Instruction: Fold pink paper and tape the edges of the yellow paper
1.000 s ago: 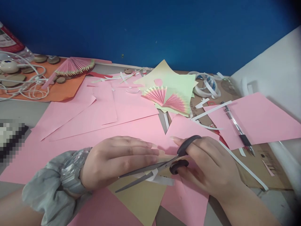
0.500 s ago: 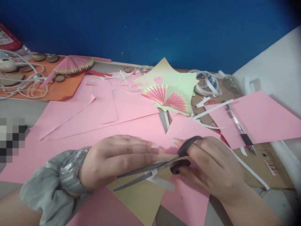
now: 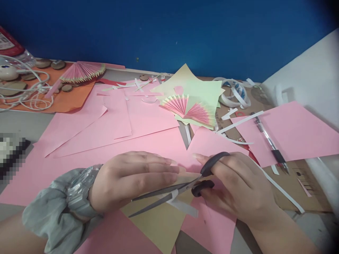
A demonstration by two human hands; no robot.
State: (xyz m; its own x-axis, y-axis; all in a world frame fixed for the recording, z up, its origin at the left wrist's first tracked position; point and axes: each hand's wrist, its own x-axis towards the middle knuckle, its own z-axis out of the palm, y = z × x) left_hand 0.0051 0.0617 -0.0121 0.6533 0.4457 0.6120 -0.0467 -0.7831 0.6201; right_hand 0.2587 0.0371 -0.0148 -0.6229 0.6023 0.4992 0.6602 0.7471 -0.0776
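Note:
My right hand (image 3: 238, 187) grips black-handled scissors (image 3: 169, 195), fingers through the loops, blades slightly parted and pointing left. A white paper strip (image 3: 182, 206) lies between and just under the blades. My left hand (image 3: 132, 178) rests flat, fingers together and stretched out, pressing on a tan paper sheet (image 3: 159, 224) that lies on pink paper (image 3: 106, 155). The blades pass just below my left fingers. A grey scrunchie and watch sit on my left wrist.
A folded pink-and-yellow paper fan (image 3: 189, 111) lies on light green paper beyond my hands. A pen (image 3: 268, 143) rests on a pink sheet at the right. Tape rolls (image 3: 234, 95), white strips, another fan (image 3: 82, 72), a white cable (image 3: 23, 91) and wooden discs are at the back.
Almost nothing moved. The scissors' blades have shifted slightly and the white strip's loose end has dropped a little lower on the paper.

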